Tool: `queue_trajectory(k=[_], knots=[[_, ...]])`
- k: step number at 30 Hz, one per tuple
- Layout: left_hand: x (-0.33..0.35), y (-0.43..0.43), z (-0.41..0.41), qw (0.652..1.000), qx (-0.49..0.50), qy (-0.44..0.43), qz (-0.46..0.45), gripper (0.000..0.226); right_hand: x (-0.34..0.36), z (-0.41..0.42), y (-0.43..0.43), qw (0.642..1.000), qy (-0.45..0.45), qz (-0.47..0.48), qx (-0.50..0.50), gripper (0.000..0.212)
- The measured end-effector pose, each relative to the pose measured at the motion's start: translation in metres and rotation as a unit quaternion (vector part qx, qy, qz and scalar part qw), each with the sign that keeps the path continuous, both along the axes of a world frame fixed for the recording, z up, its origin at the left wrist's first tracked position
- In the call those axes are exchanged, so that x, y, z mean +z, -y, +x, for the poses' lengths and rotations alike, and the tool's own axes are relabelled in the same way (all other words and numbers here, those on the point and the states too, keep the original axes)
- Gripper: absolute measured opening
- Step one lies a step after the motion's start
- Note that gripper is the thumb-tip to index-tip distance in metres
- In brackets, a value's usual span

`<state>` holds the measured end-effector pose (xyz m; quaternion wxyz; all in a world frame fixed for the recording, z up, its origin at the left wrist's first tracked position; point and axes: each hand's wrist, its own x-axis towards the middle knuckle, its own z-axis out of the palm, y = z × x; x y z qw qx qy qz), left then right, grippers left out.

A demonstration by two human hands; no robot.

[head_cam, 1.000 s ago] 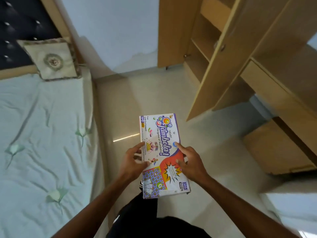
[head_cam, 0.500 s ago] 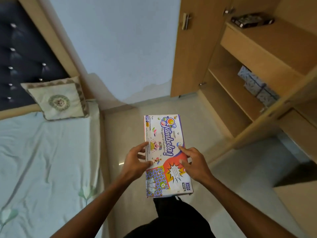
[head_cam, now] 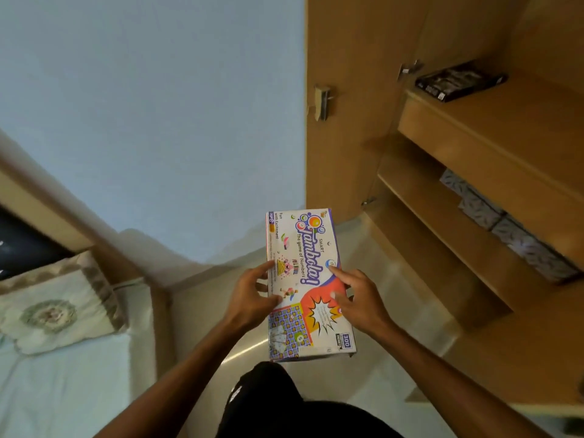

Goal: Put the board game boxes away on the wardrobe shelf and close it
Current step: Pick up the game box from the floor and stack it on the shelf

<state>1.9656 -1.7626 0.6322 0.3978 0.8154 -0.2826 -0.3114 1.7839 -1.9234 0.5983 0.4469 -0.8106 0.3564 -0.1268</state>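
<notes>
Head view: both hands, left hand [head_cam: 252, 295] and right hand [head_cam: 357, 298], pinch the game box [head_cam: 303, 279] left of the wardrobe shelf [head_cam: 493, 128]; held loosely, it could slip.

Upper wardrobe shelf [head_cam: 505, 131]: dark box [head_cam: 458, 81]. Lower shelf [head_cam: 436, 213]: grey patterned boxes [head_cam: 508, 229] in row. Bed [head_cam: 63, 393]: cushion [head_cam: 53, 308].
</notes>
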Motion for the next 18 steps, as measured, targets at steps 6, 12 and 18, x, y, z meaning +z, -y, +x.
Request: queue_trajectory(k=[6,12,18], knots=[[0.001,0.164,0.063,0.997,-0.074,0.02,-0.005,0.067,0.009,0.044,0.134,0.996,0.008,-0.005,-0.083,0.053],[0.012,0.346,0.102,0.984,-0.169,-0.001,-0.051,0.065,0.022,0.063,0.279,0.984,0.02,-0.025,-0.178,0.049],[0.049,0.518,0.11,0.958,-0.268,-0.035,-0.091,0.06,0.05,0.06,0.406,0.959,0.039,-0.062,-0.273,0.046]])
